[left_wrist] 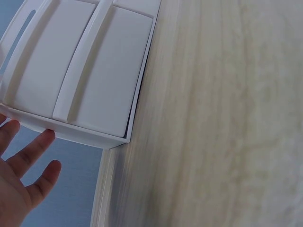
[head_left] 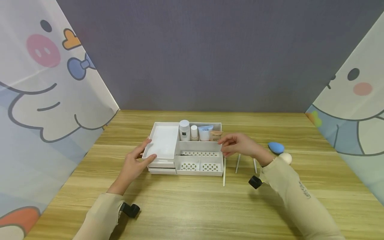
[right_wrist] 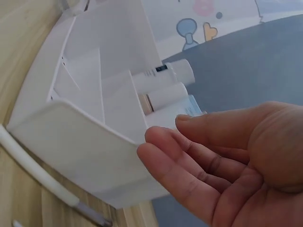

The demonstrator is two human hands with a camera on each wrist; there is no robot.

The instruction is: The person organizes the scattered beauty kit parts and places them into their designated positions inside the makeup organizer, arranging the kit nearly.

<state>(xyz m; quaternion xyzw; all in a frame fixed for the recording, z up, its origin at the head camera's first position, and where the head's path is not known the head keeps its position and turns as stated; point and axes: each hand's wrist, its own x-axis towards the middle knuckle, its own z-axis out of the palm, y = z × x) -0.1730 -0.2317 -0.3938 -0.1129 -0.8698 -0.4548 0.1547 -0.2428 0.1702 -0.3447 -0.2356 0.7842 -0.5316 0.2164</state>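
A white desktop organizer stands on the table with two drawers at its left front. Its back compartment holds a white-capped bottle, a smaller bottle, a light blue tube and a peach-coloured tube. My left hand touches the organizer's left side with fairly straight, spread fingers, the thumb at its front corner. By the right wall is my right hand, fingers loosely bent and nothing between them. In the right wrist view that hand overlaps the organizer's edge; I cannot tell whether it touches.
Right of the organizer lie a white-handled brush and two more thin white sticks, one nearer and one farther right. A blue teardrop sponge and a cream round item lie beyond the right forearm. A grey panel closes the back.
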